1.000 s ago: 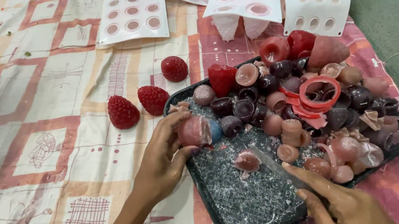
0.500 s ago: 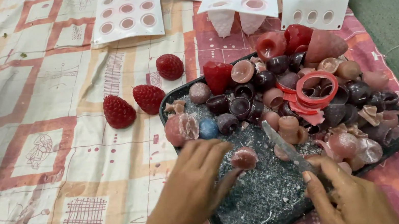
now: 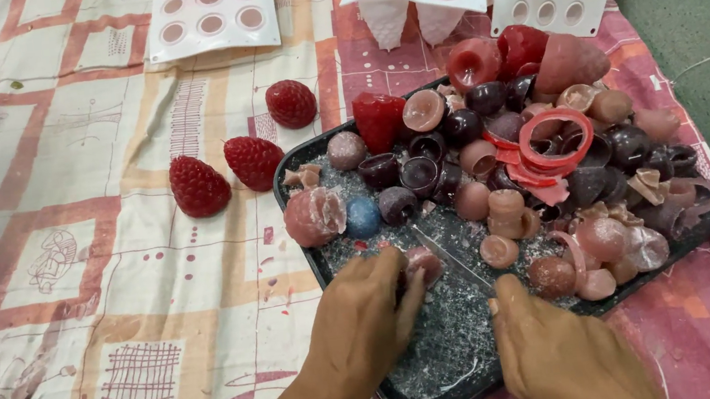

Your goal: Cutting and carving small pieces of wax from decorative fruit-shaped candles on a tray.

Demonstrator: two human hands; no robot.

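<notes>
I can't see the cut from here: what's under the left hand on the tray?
Under the left hand, a small pink piece shows past the fingertips, lying on the black tray among pale shavings. A thin blade from the right hand touches it. The rest is covered.

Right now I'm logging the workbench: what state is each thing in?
Left hand: gripping a small pink piece on the tray.
Right hand: holding a thin blade, tip at the piece.
Black tray: piled with moulded pieces, littered with shavings.
White moulds: cavities stained pink.
Three red berry shapes: lying on the cloth.
</notes>
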